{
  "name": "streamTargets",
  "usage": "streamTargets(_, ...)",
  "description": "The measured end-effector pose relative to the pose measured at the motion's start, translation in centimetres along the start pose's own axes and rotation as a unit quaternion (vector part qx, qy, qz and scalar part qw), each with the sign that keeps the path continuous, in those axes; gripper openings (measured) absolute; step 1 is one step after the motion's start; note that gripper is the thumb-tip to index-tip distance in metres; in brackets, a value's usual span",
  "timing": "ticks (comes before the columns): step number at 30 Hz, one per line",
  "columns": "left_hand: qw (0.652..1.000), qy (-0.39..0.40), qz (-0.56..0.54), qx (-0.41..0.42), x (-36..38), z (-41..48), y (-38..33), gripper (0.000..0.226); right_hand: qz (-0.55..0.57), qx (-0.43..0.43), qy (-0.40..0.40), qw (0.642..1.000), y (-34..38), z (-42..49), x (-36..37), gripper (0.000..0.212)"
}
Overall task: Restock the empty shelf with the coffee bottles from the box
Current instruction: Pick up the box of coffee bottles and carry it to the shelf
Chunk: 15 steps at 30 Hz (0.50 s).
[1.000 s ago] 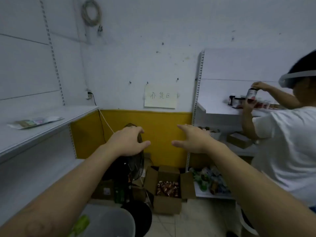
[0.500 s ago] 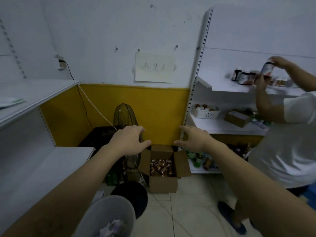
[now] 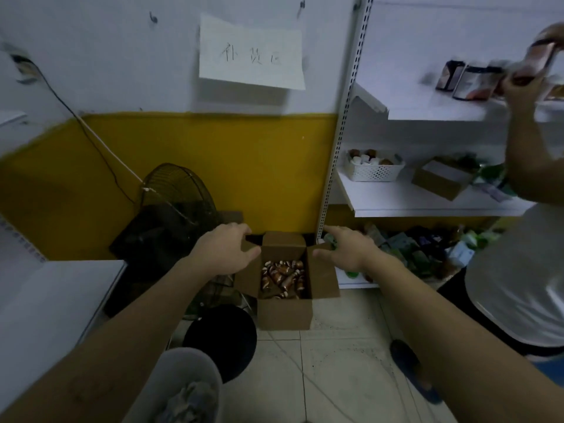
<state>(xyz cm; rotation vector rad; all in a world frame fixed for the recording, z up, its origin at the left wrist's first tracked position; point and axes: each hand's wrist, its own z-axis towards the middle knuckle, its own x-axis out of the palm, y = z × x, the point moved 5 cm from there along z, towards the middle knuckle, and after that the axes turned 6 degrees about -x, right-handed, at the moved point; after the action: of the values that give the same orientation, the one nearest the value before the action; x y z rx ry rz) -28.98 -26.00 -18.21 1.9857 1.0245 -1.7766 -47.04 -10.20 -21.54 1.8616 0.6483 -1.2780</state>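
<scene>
Now both hands are out ahead of us, above the open box (image 3: 283,314) on the floor tiles (image 3: 345,355). Our left hand (image 3: 224,253) sits at its left side and our right hand (image 3: 348,248) at its right. Fingers on both are loosely spread, gripping nothing. Whether either touches cardboard we cannot tell. Inside the box the coffee bottles (image 3: 282,279) lie jumbled on their sides.

Step in hand, as we judge it: reach down and take hold.
- Best to go in from straight above, between the flaps, and take a top bottle by its body.
- The pile looks loose and may shift.
- Lifting the whole box by its side walls is the other option.

Room:
- A fan (image 3: 175,203) and a dark round thing (image 3: 219,337) crowd the box's left.
- A grey bin (image 3: 186,383) sits near our left forearm.
- The shelf upright (image 3: 334,166) stands just behind the box's right side.
- Another person (image 3: 518,285) works to the right, their shoe (image 3: 407,360) on the tiles.
- Open floor lies in front of the box, and a white shelf (image 3: 61,288) is at our left.
</scene>
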Motion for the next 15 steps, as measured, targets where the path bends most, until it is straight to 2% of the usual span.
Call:
streamTargets(3, 0.999, 0.027, 0.003, -0.022, 1.3, 4.2, -1.9, 0.060, 0.025, -0.004, 0.028, 0.999, -3.5, 3.6, -0.4, 0.084)
streamTargets(7, 0.999, 0.027, -0.012, -0.038, 2.0, 9.3, -3.5, 0.059, 0.043, 0.001, 0.031, 0.999, -7.3, 8.2, -1.5, 0.084)
streamTargets(15, 0.996, 0.060, -0.046, -0.049, 4.3, 19.0, -3.0, 0.060, 0.070, -0.005, 0.054, 0.996, -9.4, 17.4, -1.8, 0.085)
